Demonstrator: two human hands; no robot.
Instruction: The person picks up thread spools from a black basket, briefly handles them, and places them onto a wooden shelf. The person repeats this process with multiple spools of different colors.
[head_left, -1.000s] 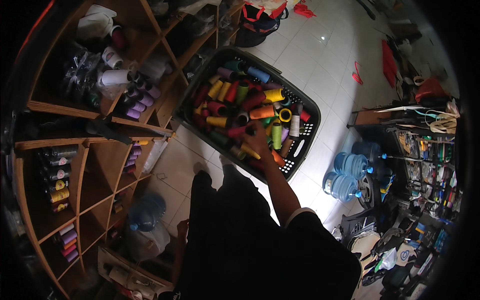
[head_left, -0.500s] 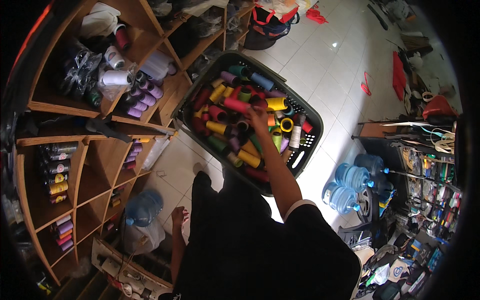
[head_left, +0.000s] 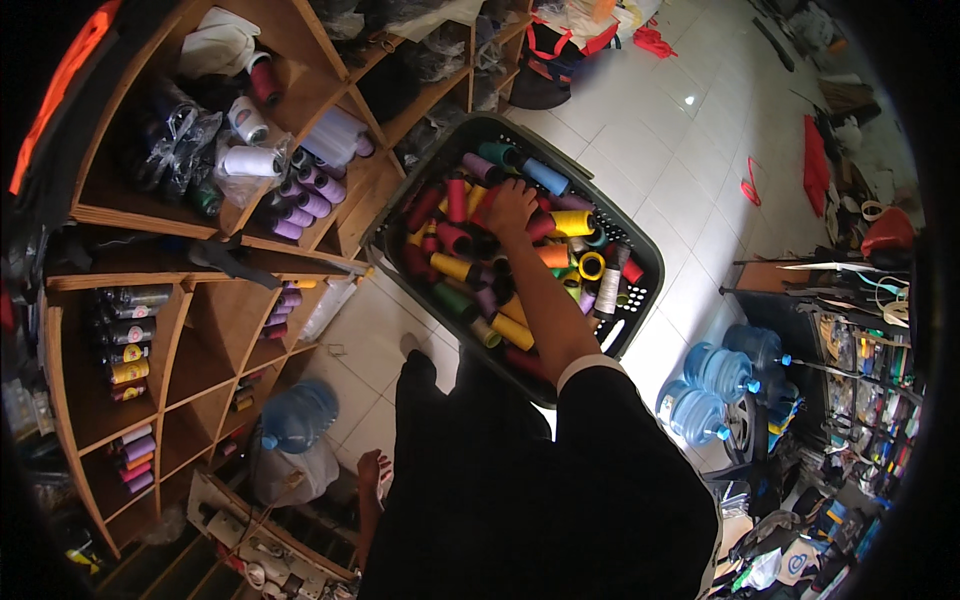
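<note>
A dark green plastic basket [head_left: 648, 290] holds a heap of thread spools in red, yellow, green, purple, blue, orange and white. My right hand [head_left: 512, 208] reaches down into the heap, its fingers bent over and partly hidden among red spools; what they grip does not show clearly. A red spool [head_left: 457, 200] stands just left of the hand, and a yellow spool [head_left: 573, 223] lies to its right. My left hand [head_left: 373, 468] hangs low beside my leg, fingers apart and holding nothing.
Wooden shelves [head_left: 163, 345] with spools and plastic bags line the left. A blue water bottle [head_left: 300, 415] stands below them, near a sewing machine [head_left: 255, 545]. More water bottles [head_left: 693, 412] stand at right beside a cluttered rack [head_left: 850, 370]. White tiles [head_left: 660, 160] cover the floor.
My right hand has moved farther into the basket, away from the pinkish-red spool it was touching. A red spool now stands more upright left of it. My left hand still hangs low.
</note>
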